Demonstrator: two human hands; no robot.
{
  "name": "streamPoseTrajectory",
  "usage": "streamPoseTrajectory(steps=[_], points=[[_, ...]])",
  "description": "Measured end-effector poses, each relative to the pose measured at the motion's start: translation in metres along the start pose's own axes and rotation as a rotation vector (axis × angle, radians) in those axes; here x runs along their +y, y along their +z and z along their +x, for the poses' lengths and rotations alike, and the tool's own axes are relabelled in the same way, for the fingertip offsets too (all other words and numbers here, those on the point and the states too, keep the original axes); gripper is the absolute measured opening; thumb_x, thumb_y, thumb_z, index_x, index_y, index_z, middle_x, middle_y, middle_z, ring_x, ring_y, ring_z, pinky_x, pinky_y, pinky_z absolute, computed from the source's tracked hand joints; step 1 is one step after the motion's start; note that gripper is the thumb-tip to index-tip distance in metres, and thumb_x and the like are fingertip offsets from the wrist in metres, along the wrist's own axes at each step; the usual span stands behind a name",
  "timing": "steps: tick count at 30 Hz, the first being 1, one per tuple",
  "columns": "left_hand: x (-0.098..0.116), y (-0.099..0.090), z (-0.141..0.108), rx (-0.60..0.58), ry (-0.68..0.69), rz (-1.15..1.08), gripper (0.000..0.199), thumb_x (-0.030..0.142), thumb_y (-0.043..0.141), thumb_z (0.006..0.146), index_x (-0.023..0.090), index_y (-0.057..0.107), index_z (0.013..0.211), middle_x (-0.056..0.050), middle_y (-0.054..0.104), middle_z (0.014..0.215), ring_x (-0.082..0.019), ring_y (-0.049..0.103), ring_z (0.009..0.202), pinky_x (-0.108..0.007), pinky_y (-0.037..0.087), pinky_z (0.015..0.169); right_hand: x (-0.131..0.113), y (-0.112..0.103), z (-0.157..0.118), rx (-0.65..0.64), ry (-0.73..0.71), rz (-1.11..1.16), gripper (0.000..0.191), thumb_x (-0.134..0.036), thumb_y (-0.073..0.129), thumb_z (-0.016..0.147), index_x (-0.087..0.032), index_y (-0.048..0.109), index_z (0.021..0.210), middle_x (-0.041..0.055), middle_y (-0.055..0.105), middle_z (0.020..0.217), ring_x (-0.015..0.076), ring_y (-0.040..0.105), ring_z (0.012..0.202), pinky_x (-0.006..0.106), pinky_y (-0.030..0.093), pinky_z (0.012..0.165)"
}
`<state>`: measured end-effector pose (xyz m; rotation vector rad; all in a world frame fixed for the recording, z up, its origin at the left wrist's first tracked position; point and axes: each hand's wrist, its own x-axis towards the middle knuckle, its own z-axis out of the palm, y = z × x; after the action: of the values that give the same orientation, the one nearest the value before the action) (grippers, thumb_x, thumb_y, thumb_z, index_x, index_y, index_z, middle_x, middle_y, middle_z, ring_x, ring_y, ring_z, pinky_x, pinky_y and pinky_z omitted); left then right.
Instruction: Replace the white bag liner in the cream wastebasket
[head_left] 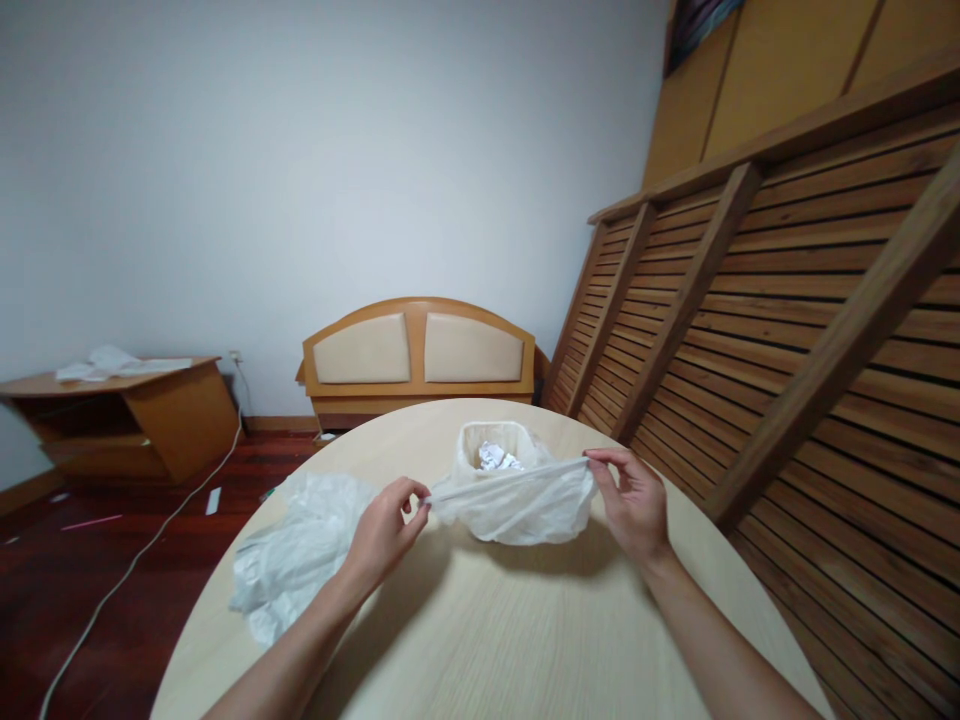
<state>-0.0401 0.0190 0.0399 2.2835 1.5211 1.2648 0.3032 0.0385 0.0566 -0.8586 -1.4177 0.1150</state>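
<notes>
A small bin [469, 440] stands on the round table, lined with a thin white plastic bag [525, 505]. Crumpled white paper [496, 458] lies inside it. My left hand [390, 525] pinches the bag's edge at the left, and my right hand [630, 500] pinches the same edge at the right. Between them the edge is stretched in a nearly straight line on the near side of the bin. Another crumpled plastic bag [307, 550] lies on the table beside my left hand.
The round wooden table [510, 640] fills the foreground. Behind it is a padded headboard [420, 350]. Slatted wooden panels [750, 300] lean at the right. A low cabinet [176, 415] and a white cable [150, 540] are at the left.
</notes>
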Motion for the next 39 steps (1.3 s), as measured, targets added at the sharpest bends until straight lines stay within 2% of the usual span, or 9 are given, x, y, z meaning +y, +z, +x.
streamPoseTrajectory(steps=[3,7,11,17,21,25,27,34,39], points=[[0.001,-0.001,0.0,-0.04,-0.02,0.055,0.017,0.029,0.052,0.086,0.021,0.066,0.084,-0.004,0.068,0.085,-0.017,0.061,0.066,-0.028,0.048,0.065,-0.001,0.0,0.0,0.026,-0.03,-0.042,0.014,-0.034,0.063,0.095,-0.023,0.071,0.093,0.0052,0.07,0.091,0.0225,0.066,0.089,0.039,0.054,0.083],[0.0,0.0,0.001,-0.112,-0.182,-0.04,0.027,0.04,0.045,0.092,0.02,0.065,0.092,0.0,0.065,0.063,-0.018,0.062,0.053,-0.025,0.043,0.053,-0.005,0.002,0.0,0.011,-0.122,-0.124,0.011,-0.031,0.063,0.095,-0.024,0.07,0.092,0.0045,0.07,0.089,0.0228,0.065,0.087,0.039,0.054,0.081],[0.001,-0.001,0.003,-0.024,-0.264,-0.261,0.028,0.042,0.046,0.092,0.019,0.063,0.092,-0.002,0.073,0.074,-0.018,0.07,0.057,-0.026,0.051,0.057,-0.01,0.004,0.0,-0.058,-0.219,-0.193,0.007,-0.03,0.067,0.093,-0.024,0.071,0.093,0.0048,0.071,0.086,0.024,0.064,0.085,0.04,0.054,0.077],[0.007,-0.002,0.006,0.118,-0.191,-0.365,0.03,0.041,0.053,0.088,0.017,0.071,0.093,-0.008,0.079,0.087,-0.021,0.074,0.075,-0.03,0.059,0.069,-0.014,0.005,0.001,-0.124,-0.303,-0.241,0.004,-0.027,0.068,0.093,-0.025,0.072,0.092,0.0041,0.071,0.084,0.0243,0.065,0.085,0.041,0.053,0.078],[0.006,0.0,0.004,0.195,-0.157,-0.39,0.036,0.043,0.054,0.089,0.016,0.075,0.102,-0.012,0.078,0.108,-0.026,0.074,0.102,-0.036,0.06,0.087,-0.015,0.008,-0.003,-0.127,-0.289,-0.289,0.006,-0.028,0.067,0.093,-0.026,0.073,0.092,0.005,0.067,0.088,0.0234,0.064,0.086,0.04,0.055,0.077],[0.006,0.002,0.0,0.22,-0.073,-0.32,0.035,0.038,0.053,0.091,0.018,0.077,0.107,-0.012,0.076,0.117,-0.026,0.071,0.113,-0.042,0.056,0.1,-0.022,0.016,-0.012,-0.216,-0.276,-0.291,0.012,-0.026,0.063,0.096,-0.026,0.073,0.103,0.0052,0.066,0.094,0.0184,0.065,0.077,0.033,0.057,0.066],[0.008,0.002,-0.001,0.22,-0.023,-0.292,0.033,0.035,0.053,0.092,0.019,0.078,0.106,-0.011,0.077,0.116,-0.026,0.071,0.112,-0.043,0.055,0.102,-0.026,0.021,-0.016,-0.259,-0.283,-0.298,0.019,-0.025,0.061,0.097,-0.026,0.071,0.113,0.0068,0.066,0.104,0.0196,0.068,0.086,0.034,0.06,0.073],[0.014,0.0,-0.002,0.206,0.041,-0.248,0.029,0.027,0.053,0.091,0.02,0.078,0.105,-0.011,0.078,0.109,-0.023,0.073,0.099,-0.029,0.058,0.072,-0.03,0.033,-0.025,-0.357,-0.224,-0.329,0.025,-0.024,0.055,0.1,-0.027,0.066,0.122,0.0088,0.066,0.121,0.0237,0.069,0.108,0.039,0.06,0.09],[0.015,0.0,-0.002,0.208,0.033,-0.258,0.027,0.029,0.055,0.091,0.02,0.078,0.102,-0.011,0.078,0.106,-0.021,0.073,0.094,-0.026,0.055,0.067,-0.031,0.033,-0.022,-0.36,-0.242,-0.311,0.018,-0.02,0.053,0.1,-0.024,0.063,0.114,0.0087,0.07,0.118,0.0248,0.068,0.111,0.042,0.058,0.094]])
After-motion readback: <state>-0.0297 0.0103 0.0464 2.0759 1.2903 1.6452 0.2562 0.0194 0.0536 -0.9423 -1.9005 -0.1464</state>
